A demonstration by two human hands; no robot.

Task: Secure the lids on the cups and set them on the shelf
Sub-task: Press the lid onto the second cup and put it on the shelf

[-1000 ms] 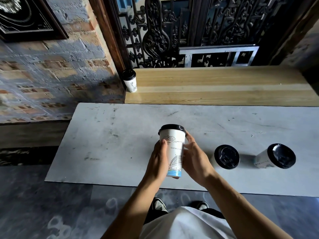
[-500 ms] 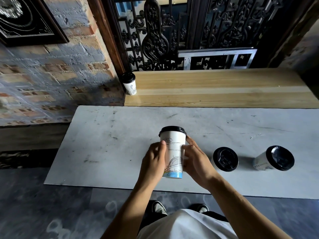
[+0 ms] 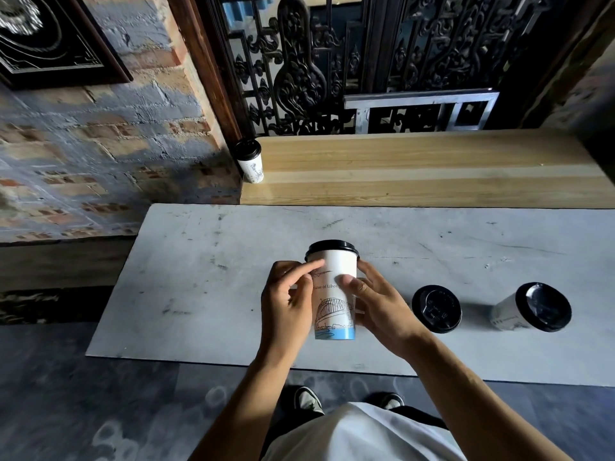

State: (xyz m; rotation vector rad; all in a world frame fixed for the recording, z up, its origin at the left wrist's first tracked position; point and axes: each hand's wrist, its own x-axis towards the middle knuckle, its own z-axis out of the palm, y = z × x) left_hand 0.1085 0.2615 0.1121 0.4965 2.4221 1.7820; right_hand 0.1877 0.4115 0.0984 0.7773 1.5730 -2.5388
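**Lidded cup held over a scuffed grey desk**

The desk (image 3: 206,294) is a pale, scratched slab before a brick wall (image 3: 100,161) and dark carved screen (image 3: 299,61). A wooden shelf (image 3: 432,174) behind it carries one lidded cup (image 3: 252,163) at its left end. Both hands grip the printed cup (image 3: 334,294), black lid on: left hand (image 3: 286,307) and right hand (image 3: 379,311) curl round its sides. Two more cups (image 3: 436,308) (image 3: 532,309) stand right, bodies mostly hidden under their lids.

I seem to be looking into a rustic café corner: a weathered brick wall (image 3: 100,134), an ornate carved dark screen (image 3: 299,61), a wooden shelf (image 3: 432,174), and lidded takeaway cups (image 3: 334,294).
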